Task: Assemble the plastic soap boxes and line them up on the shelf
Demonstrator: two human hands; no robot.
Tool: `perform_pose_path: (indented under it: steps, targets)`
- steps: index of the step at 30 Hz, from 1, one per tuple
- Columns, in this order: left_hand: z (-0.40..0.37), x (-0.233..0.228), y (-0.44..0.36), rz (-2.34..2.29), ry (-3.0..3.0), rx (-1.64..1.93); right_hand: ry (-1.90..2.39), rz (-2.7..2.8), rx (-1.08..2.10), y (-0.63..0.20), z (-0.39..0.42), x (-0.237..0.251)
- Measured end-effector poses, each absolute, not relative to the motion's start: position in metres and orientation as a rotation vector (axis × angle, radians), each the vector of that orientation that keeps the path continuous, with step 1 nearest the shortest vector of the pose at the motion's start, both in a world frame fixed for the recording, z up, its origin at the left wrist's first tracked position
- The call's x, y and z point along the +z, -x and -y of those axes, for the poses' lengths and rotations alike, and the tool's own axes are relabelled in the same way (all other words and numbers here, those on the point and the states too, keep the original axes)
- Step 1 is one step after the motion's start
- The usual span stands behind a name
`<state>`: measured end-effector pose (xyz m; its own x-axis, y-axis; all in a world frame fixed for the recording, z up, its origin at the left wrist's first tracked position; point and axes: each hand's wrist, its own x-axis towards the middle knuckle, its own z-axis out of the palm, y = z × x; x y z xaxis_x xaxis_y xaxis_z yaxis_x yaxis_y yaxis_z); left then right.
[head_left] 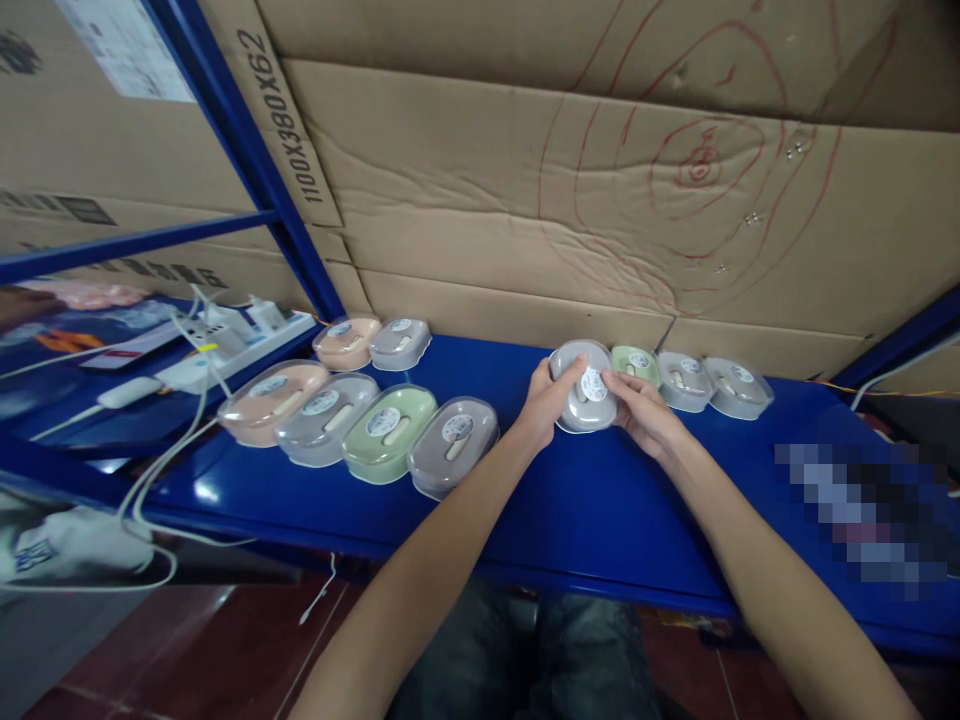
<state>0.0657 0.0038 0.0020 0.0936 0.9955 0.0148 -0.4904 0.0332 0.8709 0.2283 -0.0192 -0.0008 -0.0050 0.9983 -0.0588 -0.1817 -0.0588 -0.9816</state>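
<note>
A grey soap box (581, 410) with a clear lid and a round white label is held up over the blue table, its lid facing me. My left hand (551, 398) grips its left side, with the thumb on the lid. At its right side my right hand (643, 408) is closed too, with the thumb at the label's edge. Just behind and to the right stand a green soap box (637, 366), a grey one (684, 382) and another grey one (739, 388).
Left on the blue table (525, 530) are more soap boxes: pink (274, 402), green (388, 435) and grey (454, 447) among them. A power strip (217, 350) with white cables lies beyond the blue frame post. Cardboard (450, 180) walls the back. A blurred patch (862, 520) covers something at right.
</note>
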Motion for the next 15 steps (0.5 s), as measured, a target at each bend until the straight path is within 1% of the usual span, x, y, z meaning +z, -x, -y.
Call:
perform_pose_path:
  steps: [10, 12, 15]
  targets:
    - [-0.004, -0.003, -0.064, -0.892, -1.051, 1.275, 1.151, 0.945, 1.346, -0.23, 0.02, 0.002]
    - [-0.003, 0.0, -0.064, -1.042, -1.176, 1.345, 1.16, 0.926, 1.328, -0.229, 0.018, 0.001]
    - [0.01, 0.021, -0.058, -1.192, -1.441, 1.626, 1.206, 0.913, 1.291, -0.227, 0.016, -0.003]
